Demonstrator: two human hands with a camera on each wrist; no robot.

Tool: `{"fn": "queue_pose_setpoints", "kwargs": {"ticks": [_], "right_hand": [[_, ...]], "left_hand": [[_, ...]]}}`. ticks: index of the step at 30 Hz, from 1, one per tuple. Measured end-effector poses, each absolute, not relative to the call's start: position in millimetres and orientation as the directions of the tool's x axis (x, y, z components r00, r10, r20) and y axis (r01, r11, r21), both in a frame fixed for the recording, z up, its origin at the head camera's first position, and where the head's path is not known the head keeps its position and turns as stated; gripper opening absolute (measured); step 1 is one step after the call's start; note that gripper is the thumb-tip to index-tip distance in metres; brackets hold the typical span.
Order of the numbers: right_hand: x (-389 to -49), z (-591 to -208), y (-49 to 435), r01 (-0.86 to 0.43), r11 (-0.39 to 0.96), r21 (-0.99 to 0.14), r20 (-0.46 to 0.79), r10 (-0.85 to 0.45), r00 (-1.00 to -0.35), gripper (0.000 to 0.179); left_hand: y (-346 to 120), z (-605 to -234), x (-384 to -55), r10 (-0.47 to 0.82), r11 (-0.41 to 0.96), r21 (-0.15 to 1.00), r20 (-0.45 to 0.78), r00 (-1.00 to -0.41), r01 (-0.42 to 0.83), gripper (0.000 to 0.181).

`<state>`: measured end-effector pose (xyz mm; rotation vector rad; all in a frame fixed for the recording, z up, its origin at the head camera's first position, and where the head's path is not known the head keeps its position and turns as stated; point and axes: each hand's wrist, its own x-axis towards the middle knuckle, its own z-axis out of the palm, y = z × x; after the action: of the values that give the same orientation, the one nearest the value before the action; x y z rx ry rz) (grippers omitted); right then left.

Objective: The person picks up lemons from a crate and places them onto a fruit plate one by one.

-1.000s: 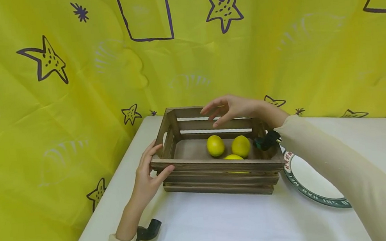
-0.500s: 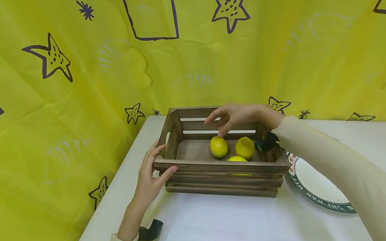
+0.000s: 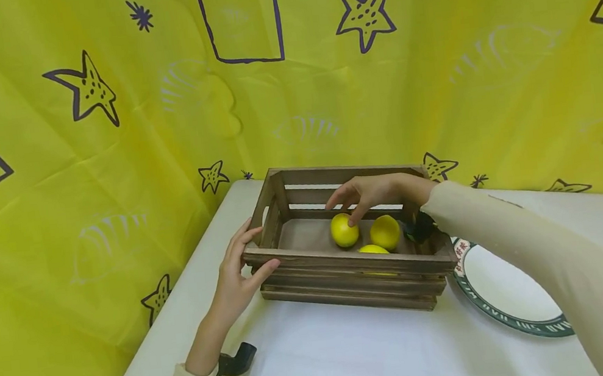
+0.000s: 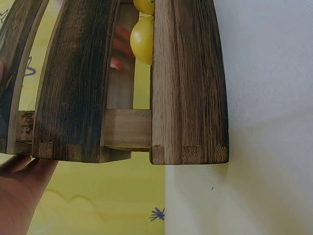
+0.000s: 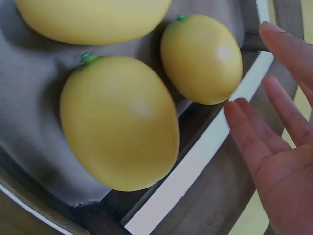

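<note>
Here's the right hand (image 3: 372,191) over the crate (image 3: 315,261), poised above the leftmost lemon (image 3: 344,230), and this looks like the picking step, right at the point of taking hold. That lemon sits on the crate floor with a second lemon (image 3: 385,232) just to its right and a third lemon (image 3: 375,249) tucked nearer the front wall. No grip on the fruit: the right fingers are spread and only gently bent, the thumb lowest, overlapping the lemon in the head view, though whether skin meets fruit I can't tell. What's called for now, I'd judge, is a little more depth and then thumb and fingers drawn together round it, without nudging its neighbour. The pose is neat: forearm slanting in from the right, wrist above the crate's right end, hand pointing left and angled down. Over on the other side, the left hand (image 3: 236,280) steadies the crate by its near left corner, thumb along the front, fingers at the left end. Beside the crate on the right lies a plate (image 3: 510,282).
</note>
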<state>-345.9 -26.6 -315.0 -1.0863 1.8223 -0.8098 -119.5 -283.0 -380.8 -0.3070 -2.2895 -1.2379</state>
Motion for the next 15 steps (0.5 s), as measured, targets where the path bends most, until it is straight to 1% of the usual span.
{"fn": "queue_pose_setpoints", "kwargs": {"ticks": [4,9,13,15], "right_hand": [[-347,-317,-24,-0.438,0.449,-0.779,-0.375,-0.893,-0.249,0.063],[-345,-323,-27,-0.513,0.448,-0.732,-0.398,-0.893,-0.212,0.062],[-343,-326,-30,-0.535,0.485,-0.692,-0.437,-0.871,-0.224,0.060],[-342,-326,-29,-0.521,0.511,-0.684,-0.461,-0.856,-0.234,0.061]], "left_hand": [[-281,-381,-121,-0.047,0.550,0.720,0.532,-0.845,0.423,0.060],[-279,-382,-117,-0.056,0.552,0.728,0.520,-0.852,0.408,0.061],[-280,-380,-114,-0.061,0.555,0.722,0.532,-0.845,0.414,0.061],[-280,-380,-115,-0.052,0.552,0.717,0.540,-0.840,0.426,0.062]]}}
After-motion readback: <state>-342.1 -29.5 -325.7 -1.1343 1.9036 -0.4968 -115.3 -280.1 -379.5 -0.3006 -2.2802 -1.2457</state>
